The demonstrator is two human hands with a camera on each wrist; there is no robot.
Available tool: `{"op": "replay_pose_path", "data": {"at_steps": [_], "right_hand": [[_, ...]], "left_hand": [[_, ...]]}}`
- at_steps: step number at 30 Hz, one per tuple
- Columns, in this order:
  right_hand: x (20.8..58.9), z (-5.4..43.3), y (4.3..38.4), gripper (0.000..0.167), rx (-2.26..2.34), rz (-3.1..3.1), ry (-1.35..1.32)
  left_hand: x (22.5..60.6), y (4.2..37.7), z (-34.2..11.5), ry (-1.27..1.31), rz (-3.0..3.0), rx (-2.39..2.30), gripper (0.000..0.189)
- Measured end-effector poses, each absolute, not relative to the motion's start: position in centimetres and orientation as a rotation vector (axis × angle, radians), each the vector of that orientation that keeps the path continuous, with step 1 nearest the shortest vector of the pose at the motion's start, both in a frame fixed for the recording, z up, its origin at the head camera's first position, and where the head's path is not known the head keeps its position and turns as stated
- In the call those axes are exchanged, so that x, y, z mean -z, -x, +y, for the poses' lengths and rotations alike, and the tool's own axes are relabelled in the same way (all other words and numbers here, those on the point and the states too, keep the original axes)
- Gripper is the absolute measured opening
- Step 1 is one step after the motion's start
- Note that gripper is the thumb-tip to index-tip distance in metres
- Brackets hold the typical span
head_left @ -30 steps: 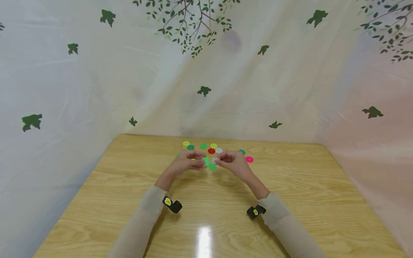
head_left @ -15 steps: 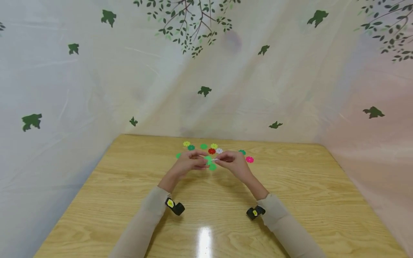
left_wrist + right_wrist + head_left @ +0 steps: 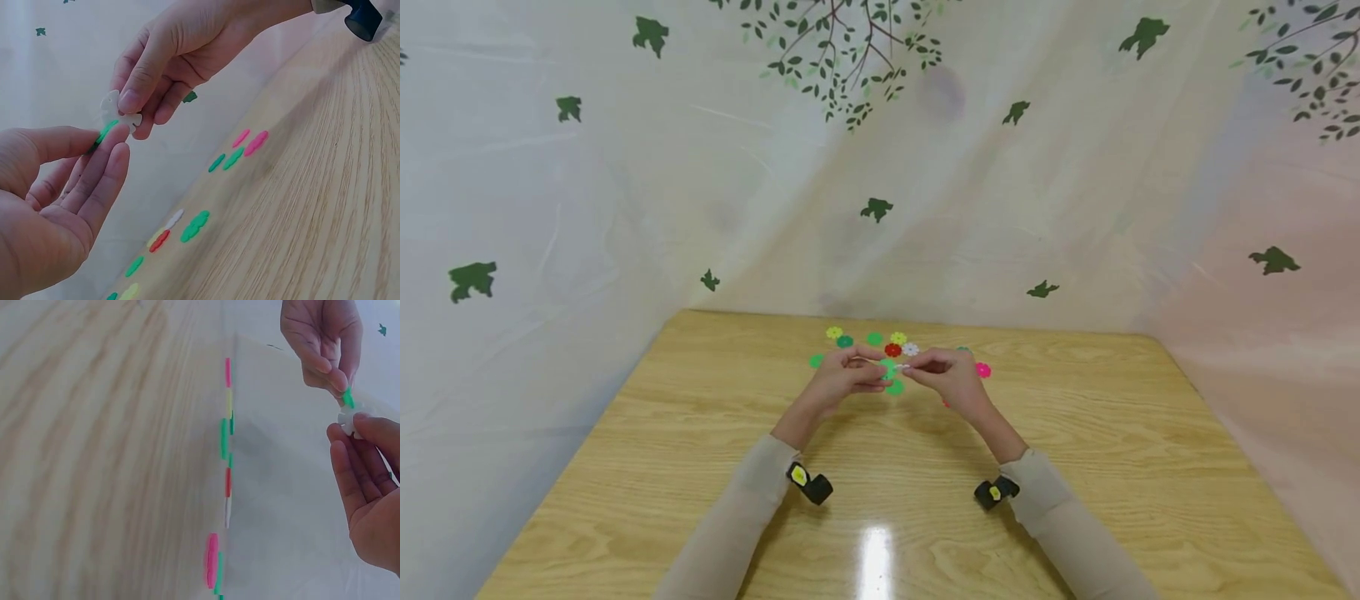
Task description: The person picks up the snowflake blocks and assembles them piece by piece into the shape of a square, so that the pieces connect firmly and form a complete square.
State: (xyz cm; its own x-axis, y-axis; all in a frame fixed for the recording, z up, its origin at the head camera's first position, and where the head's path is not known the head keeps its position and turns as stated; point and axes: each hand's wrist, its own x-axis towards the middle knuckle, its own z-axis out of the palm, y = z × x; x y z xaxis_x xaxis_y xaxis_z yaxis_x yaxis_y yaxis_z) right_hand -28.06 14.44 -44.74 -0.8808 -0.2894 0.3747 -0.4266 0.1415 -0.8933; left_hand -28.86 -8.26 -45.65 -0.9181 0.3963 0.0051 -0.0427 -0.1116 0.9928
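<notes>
In the head view my left hand [image 3: 838,379] and my right hand [image 3: 953,383] are raised over the table, fingertips close together. Between thumb and fingers the left hand pinches a green flower-shaped plastic disc [image 3: 105,135], seen nearly edge-on in the left wrist view. A white flower-shaped disc [image 3: 110,106] with notched edges is pinched in the right hand. The two discs meet at their rims at an angle, the green one right at the white one's edge [image 3: 345,419]. Fingertips hide part of both.
Behind the hands, more flower discs lie flat on the wooden table [image 3: 880,492]: yellow [image 3: 834,332], red [image 3: 892,350], white [image 3: 911,349], pink [image 3: 983,370] and several green ones [image 3: 875,338]. A printed cloth [image 3: 775,208] hangs beyond the table's far edge.
My left hand has moved slightly right, bringing the green disc up to the white one. The white disc has turned from face-on to edge-on in the head view; the right hand barely shifted.
</notes>
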Motion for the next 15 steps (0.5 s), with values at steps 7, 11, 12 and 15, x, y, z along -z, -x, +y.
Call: {"op": "replay_pose_path", "data": {"at_steps": [7, 11, 12, 15], "right_hand": [[44.53, 14.87, 28.11, 0.010, -1.912, -2.261, -0.794], [44.63, 15.06, 28.33, 0.008, -1.951, -2.246, -0.821], [44.69, 15.09, 28.38, 0.007, -1.958, -2.245, -0.828], [44.86, 15.16, 28.46, 0.007, -1.964, -2.247, -0.843]], "left_hand": [[45.61, 28.63, -7.97, -0.386, 1.841, -2.132, 0.029], [45.64, 28.61, -7.78, -0.376, 1.836, -2.151, 0.029], [45.66, 28.61, -7.70, -0.372, 1.830, -2.156, 0.029], [45.78, 28.59, -7.48, -0.359, 1.811, -2.171, 0.030]]}}
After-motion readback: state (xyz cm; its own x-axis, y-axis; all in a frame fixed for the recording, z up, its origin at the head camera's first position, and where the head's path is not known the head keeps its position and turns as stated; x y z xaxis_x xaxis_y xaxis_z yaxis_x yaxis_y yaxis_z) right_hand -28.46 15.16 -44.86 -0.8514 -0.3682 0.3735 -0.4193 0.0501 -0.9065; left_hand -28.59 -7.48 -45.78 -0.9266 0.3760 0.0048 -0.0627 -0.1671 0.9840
